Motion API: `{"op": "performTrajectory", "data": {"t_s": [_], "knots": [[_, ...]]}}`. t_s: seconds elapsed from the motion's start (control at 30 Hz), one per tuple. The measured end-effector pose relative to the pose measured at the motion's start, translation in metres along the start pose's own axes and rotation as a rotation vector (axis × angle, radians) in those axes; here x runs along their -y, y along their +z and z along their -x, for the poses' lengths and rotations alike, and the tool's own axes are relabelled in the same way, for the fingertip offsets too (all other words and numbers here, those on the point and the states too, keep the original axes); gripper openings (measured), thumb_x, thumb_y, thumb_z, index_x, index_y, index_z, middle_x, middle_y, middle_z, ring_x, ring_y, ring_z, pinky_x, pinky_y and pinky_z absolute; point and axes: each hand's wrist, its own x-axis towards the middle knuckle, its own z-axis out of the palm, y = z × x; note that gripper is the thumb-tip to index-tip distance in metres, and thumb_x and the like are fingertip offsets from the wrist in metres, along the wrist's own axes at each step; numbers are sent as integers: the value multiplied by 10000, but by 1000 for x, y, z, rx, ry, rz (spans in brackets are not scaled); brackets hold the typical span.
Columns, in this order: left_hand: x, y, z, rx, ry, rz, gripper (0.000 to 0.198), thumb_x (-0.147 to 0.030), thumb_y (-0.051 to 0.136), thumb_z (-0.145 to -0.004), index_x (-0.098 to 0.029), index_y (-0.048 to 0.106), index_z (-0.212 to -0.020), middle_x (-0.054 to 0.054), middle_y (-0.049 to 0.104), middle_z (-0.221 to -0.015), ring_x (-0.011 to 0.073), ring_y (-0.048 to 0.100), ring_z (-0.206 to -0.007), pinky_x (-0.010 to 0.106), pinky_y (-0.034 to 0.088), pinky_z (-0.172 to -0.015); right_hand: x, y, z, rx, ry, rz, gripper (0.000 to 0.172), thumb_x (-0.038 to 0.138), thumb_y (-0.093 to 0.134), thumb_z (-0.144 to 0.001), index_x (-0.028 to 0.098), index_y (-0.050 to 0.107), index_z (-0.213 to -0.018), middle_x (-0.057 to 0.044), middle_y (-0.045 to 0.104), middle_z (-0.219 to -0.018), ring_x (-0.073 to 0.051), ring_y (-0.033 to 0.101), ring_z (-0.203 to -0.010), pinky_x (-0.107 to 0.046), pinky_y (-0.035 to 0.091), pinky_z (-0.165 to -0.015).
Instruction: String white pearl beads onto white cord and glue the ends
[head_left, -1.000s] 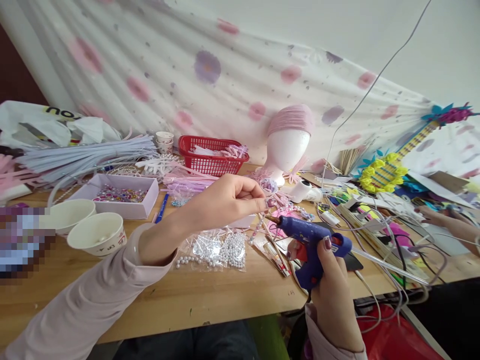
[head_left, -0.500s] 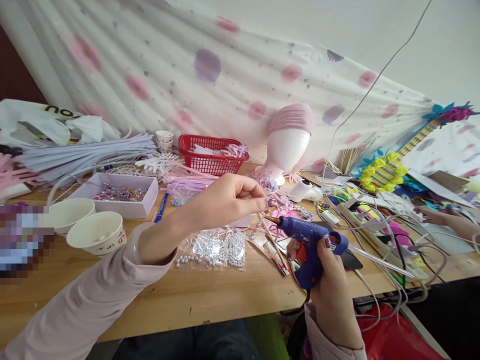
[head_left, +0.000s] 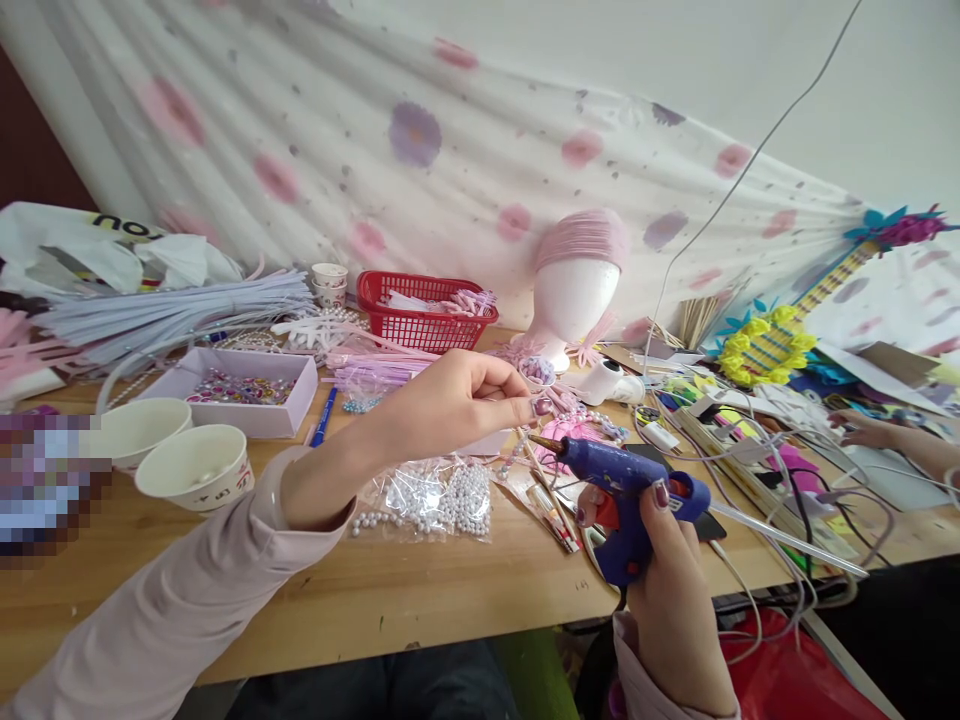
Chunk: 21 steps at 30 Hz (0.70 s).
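My right hand [head_left: 667, 560] grips a blue hot glue gun [head_left: 611, 470] by its handle, with a finger at the orange trigger. A clear glue stick [head_left: 787, 540] sticks out of its back. The nozzle points left, just below the fingertips of my left hand [head_left: 465, 400]. Those fingers are pinched together over the table; whatever lies between them is too small or hidden to name. Under my left wrist are clear bags of silvery beads [head_left: 442, 500]. Behind the fingertips lie pink pieces and a bead string [head_left: 592, 425].
A white foam head [head_left: 574, 300] with a pink wrap stands at the back beside a red basket [head_left: 427, 325]. Paper cups [head_left: 195, 465] and a lilac box of gems [head_left: 255, 415] sit left. Cables tangle at right, near another person's hand [head_left: 862, 428].
The glue gun has shifted slightly to the right in my right hand, and its glue stick reaches further right. My left hand stays almost still, still pinched.
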Motion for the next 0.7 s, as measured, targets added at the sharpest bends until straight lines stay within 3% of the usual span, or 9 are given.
{"op": "performTrajectory", "data": {"t_s": [0.13, 0.3, 0.57, 0.7], "knots": [[-1, 0, 1, -6, -8, 11, 163, -204, 620, -867, -151, 635, -713, -84, 469, -567, 69, 355, -518, 241, 275, -508, 4, -5, 4, -19, 132, 39, 481, 696, 699, -780, 231, 588, -723, 55, 435, -477, -118, 399, -383, -226, 331, -345], [1, 0, 0, -5, 7, 25, 151, -202, 629, -864, -146, 645, -725, -80, 492, -572, 66, 372, -525, 240, 263, -498, 6, -5, 5, 46, 161, 141, 500, 725, 643, -796, 230, 589, -758, 39, 451, -512, -126, 400, -409, -243, 352, -363], [4, 0, 1, -3, 23, 15, 145, -205, 622, -857, -143, 651, -728, -73, 514, -593, 64, 390, -536, 238, 263, -499, 23, -6, 5, 51, 45, 339, 530, 729, 500, -890, 246, 568, -684, 13, 425, -492, -156, 446, -416, -266, 403, -381], [3, 1, 0, 0, 26, 20, 151, -233, 627, -850, -147, 648, -728, -72, 505, -587, 68, 384, -532, 241, 261, -498, 15, -7, 4, 55, 42, 324, 556, 758, 483, -879, 240, 572, -699, 17, 415, -495, -152, 421, -409, -268, 379, -364]]}}
